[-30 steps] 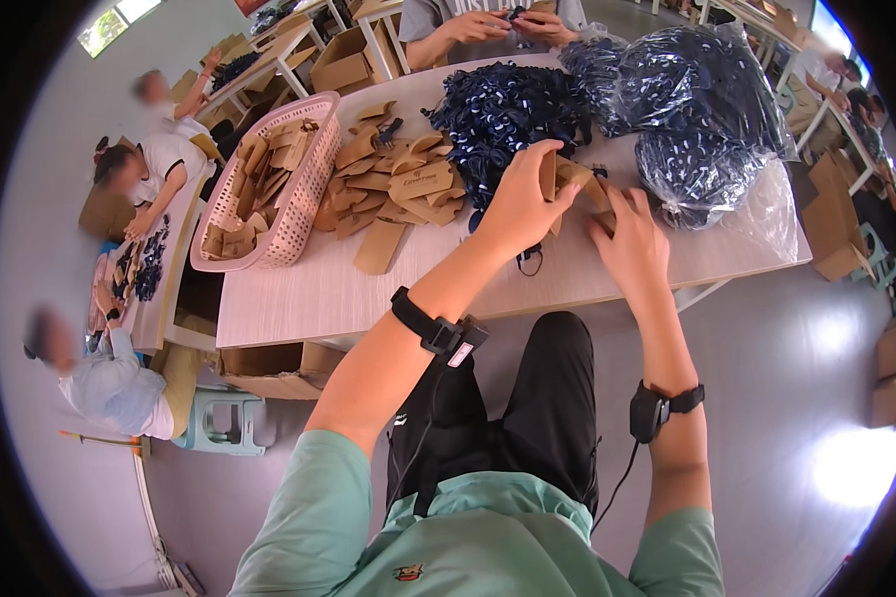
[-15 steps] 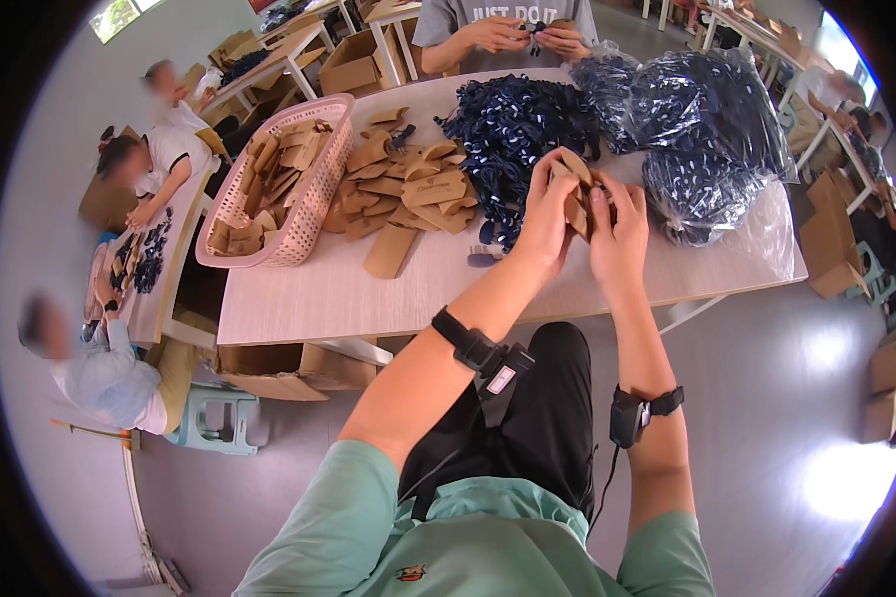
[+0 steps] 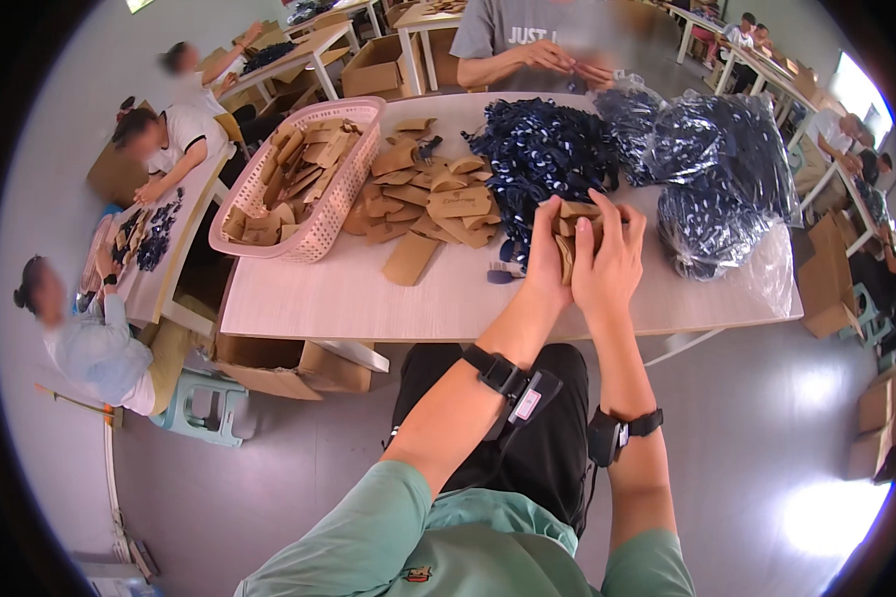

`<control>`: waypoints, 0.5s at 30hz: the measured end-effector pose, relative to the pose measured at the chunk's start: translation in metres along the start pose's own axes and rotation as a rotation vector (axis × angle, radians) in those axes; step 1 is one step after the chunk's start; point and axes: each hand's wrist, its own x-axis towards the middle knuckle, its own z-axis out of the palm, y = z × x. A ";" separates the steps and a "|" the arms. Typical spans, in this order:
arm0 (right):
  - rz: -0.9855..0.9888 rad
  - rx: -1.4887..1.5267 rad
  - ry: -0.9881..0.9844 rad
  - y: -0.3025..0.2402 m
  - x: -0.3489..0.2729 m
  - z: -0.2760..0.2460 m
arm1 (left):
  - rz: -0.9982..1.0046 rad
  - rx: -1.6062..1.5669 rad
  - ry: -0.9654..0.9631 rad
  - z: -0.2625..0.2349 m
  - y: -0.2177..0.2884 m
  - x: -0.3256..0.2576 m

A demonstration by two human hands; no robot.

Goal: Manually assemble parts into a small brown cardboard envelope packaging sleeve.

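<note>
Left hand (image 3: pixel 545 255) and right hand (image 3: pixel 610 264) have drawn closer together since a second ago; brown cardboard piece (image 3: pixel 567 229) between them.
Both hands clamped on the cardboard piece, over the table (image 3: pixel 338 308); dark-blue pile (image 3: pixel 543 149) just beyond; loose cardboard pieces (image 3: pixel 458 204) to the left, then a pink basket (image 3: pixel 346 189) holding more; clear plastic bags (image 3: pixel 712 234) to the right; co-worker (image 3: pixel 480 45) opposite.

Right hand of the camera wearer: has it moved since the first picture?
Yes. Judged against the clear plastic bag on the table, the right hand has shifted leftward, closer to the left hand.
</note>
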 end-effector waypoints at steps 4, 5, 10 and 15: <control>-0.244 0.093 0.017 -0.010 -0.001 0.002 | -0.013 -0.002 -0.211 -0.013 0.003 -0.013; -0.284 0.066 -0.004 -0.010 -0.001 -0.003 | 0.020 -0.005 -0.177 -0.003 0.000 -0.018; -0.291 0.027 -0.031 -0.039 -0.001 0.008 | 0.047 -0.063 -0.239 -0.021 0.013 -0.027; -0.286 0.062 0.007 -0.047 0.002 0.012 | 0.101 -0.023 -0.150 -0.018 0.025 -0.042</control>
